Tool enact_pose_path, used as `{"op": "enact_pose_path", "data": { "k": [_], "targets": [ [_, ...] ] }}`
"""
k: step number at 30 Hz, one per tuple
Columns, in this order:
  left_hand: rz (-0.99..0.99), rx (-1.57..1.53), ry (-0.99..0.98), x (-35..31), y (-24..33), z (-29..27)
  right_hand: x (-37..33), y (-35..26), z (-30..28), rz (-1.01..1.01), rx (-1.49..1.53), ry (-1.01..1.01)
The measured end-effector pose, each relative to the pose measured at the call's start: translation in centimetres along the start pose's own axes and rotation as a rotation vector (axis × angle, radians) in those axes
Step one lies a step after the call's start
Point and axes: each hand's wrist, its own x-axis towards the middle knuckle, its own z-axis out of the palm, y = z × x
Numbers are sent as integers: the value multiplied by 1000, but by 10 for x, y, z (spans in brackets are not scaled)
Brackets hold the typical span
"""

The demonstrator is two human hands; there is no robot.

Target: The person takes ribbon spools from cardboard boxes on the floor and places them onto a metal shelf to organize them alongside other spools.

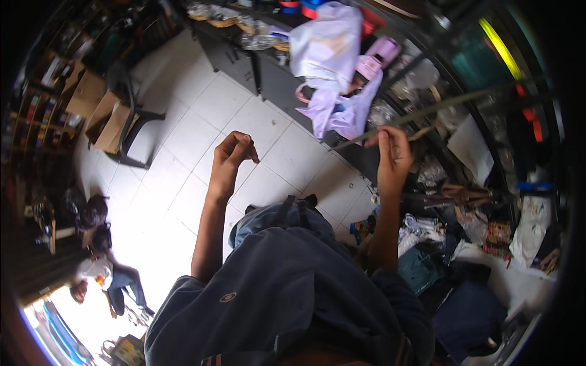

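Note:
Over the tiled floor, my left hand (pixel 232 157) is raised with its fingers curled in and the thumb pressed to them. Whatever it may pinch is too small to make out. My right hand (pixel 395 152) is up at the workbench edge, thumb raised and fingers bent in. A long, thin olive strip (pixel 448 108) runs past its fingertips to the upper right; whether the hand grips it or it lies behind is unclear. Just beyond that hand, a lilac cloth or bag (pixel 345 113) hangs over the dark workbench (pixel 278 108).
A white cloth (pixel 329 46) and a pink-purple case (pixel 381 52) lie on the bench. Shelves with plastic bags stand at right, above dark bags (pixel 467 314). At left are a dark chair (pixel 125 122), a cardboard box (pixel 110 125) and, lower down, another person (pixel 110 277).

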Motion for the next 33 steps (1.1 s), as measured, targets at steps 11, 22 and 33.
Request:
{"op": "enact_pose_path", "data": {
  "k": [11,22,33],
  "targets": [
    [68,-129,629,-140,19,-211,-104,29,289,359,226,-911],
    [142,-491,1171,-213,-19,-359,-149,20,525,737,373,-1436],
    [270,-636,1463,-197,13,-488,-172,18,790,472,188,-1990]
  ]
}}
